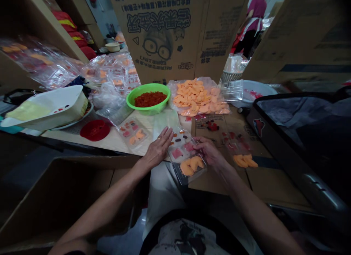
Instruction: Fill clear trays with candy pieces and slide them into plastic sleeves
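Observation:
A clear plastic tray with orange pieces, pink squares and small dark bits lies at the table's near edge between my hands. My left hand rests flat on the tray's left side, fingers stretched out, a ring on one finger. My right hand grips the tray's right edge with curled fingers. A second filled tray lies just left of my left hand. Two loose orange pieces lie to the right of my right hand.
A green bowl of red pieces and a bag of orange slices sit behind. A red lid, a white tub, packed bags, tall cardboard boxes and a dark bag surround. A person stands far back.

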Demonstrator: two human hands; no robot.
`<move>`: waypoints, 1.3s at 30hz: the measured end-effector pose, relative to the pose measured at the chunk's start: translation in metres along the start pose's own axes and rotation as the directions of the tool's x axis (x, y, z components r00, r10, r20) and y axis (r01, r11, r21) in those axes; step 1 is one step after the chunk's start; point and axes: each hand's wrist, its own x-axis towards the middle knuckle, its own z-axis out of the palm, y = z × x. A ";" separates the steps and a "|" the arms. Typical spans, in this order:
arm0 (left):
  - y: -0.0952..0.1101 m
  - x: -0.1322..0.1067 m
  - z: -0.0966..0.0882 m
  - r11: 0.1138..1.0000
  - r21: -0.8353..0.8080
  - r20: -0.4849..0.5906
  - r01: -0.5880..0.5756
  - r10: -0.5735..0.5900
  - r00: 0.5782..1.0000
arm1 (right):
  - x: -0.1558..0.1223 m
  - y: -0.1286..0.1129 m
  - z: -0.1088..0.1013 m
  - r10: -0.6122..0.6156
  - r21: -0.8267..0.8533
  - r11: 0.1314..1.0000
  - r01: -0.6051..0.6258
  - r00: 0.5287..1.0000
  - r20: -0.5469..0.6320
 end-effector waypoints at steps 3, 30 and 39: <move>0.011 -0.002 0.002 0.997 -0.076 -0.002 -0.012 0.012 1.000 | -0.001 -0.001 -0.002 -0.012 0.020 1.000 0.013 1.000 -0.014; 0.029 -0.007 0.018 0.868 -0.071 0.522 0.492 -0.388 0.759 | 0.040 0.026 0.051 -0.426 -0.993 0.062 0.098 0.902 0.063; 0.024 -0.010 0.024 0.811 -0.271 0.345 0.518 -0.420 0.839 | 0.068 0.000 0.099 -0.179 -0.789 -0.555 0.262 0.889 0.421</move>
